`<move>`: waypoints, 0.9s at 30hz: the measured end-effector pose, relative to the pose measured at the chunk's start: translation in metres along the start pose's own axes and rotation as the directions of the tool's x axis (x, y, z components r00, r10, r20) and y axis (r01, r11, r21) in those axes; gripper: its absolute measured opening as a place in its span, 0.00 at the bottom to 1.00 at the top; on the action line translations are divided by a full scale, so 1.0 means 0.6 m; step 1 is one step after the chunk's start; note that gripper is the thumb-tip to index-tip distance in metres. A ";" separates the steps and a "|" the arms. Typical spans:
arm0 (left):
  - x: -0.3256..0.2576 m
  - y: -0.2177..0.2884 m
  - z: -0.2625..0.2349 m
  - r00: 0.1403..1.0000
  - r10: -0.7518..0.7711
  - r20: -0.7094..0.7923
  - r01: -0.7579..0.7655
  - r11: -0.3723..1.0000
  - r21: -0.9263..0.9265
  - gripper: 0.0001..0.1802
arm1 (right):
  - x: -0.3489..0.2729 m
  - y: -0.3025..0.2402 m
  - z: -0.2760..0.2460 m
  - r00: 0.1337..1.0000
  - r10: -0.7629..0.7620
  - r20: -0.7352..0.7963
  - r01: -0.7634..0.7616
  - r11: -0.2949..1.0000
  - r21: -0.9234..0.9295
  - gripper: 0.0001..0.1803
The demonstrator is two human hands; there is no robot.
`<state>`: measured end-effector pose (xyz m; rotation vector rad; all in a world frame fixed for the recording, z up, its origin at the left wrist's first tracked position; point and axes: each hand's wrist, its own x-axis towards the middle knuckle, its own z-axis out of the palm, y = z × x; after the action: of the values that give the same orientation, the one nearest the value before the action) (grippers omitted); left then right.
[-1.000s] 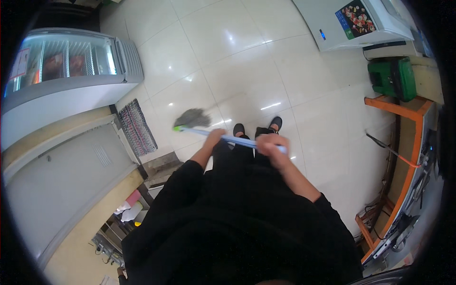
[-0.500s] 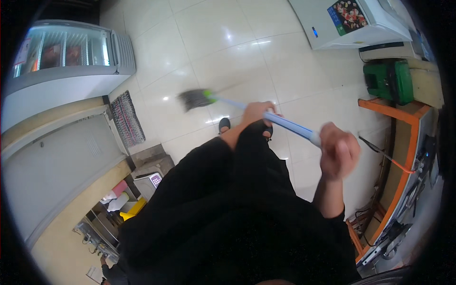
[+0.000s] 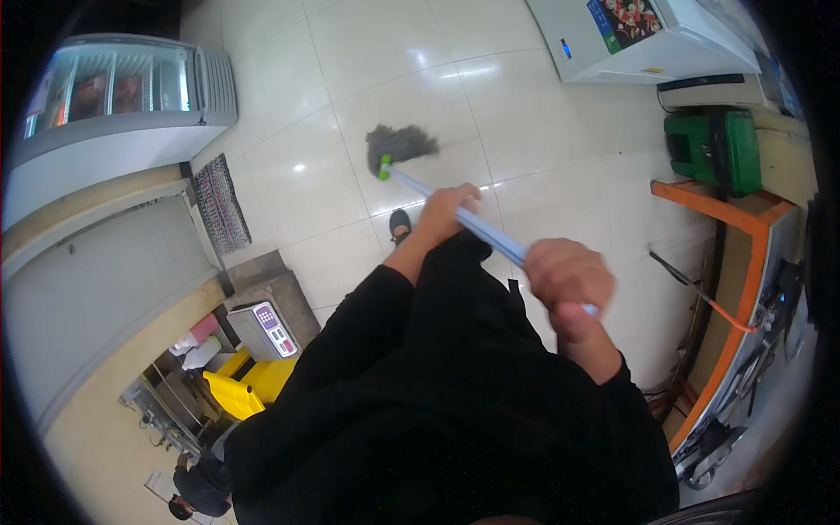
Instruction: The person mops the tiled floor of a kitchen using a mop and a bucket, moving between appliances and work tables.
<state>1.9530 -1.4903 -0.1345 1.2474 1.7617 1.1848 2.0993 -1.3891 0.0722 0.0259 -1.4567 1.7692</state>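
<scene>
A string mop (image 3: 398, 144) with a grey head, a green socket and a pale blue handle slants across the floor before me. Its strands lie spread on the white floor tiles (image 3: 542, 131), fanned toward the right. My left hand (image 3: 446, 213) is wrapped round the middle of the handle. Higher up, close to the handle's top end, my right hand (image 3: 569, 278) grips it, slightly blurred. The tip of the handle pokes out below the right hand. One dark shoe (image 3: 400, 223) shows beside my left forearm.
A glass-fronted display fridge (image 3: 122, 87) and a woven mat (image 3: 222, 203) are on the left, with a weighing scale (image 3: 267, 328) and a yellow bucket-like thing (image 3: 241, 394) nearer. Far right stand a white freezer (image 3: 630, 44), a green case (image 3: 713, 149) and an orange-framed table (image 3: 752, 262). Another person (image 3: 201, 486) is at lower left.
The mop head has swung right and away from me, its strands now trailing right. My right hand has moved left and its grip now covers the handle near its end.
</scene>
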 end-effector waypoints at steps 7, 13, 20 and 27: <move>-0.056 -0.109 -0.063 0.986 -0.167 -0.030 0.164 0.894 0.417 0.14 | -0.074 0.092 0.002 0.927 0.331 0.176 -0.284 0.927 -0.244 0.10; 0.043 0.002 0.036 0.997 0.043 0.058 -0.050 0.991 0.122 0.14 | -0.006 -0.057 -0.053 0.935 0.232 0.268 -0.114 0.912 -0.395 0.13; 0.113 0.104 0.186 0.825 0.390 0.409 -0.326 0.920 -0.220 0.18 | -0.022 -0.156 -0.032 0.915 0.168 0.368 0.027 0.883 -0.469 0.16; 0.086 0.098 0.163 0.848 0.300 0.438 -0.303 0.951 -0.066 0.19 | -0.037 -0.145 -0.033 0.928 0.070 0.367 0.044 0.954 -0.295 0.17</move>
<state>2.0432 -1.4051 -0.1166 1.6915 1.2618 0.9557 2.1750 -1.3863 0.1249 0.2074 -1.9942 1.5922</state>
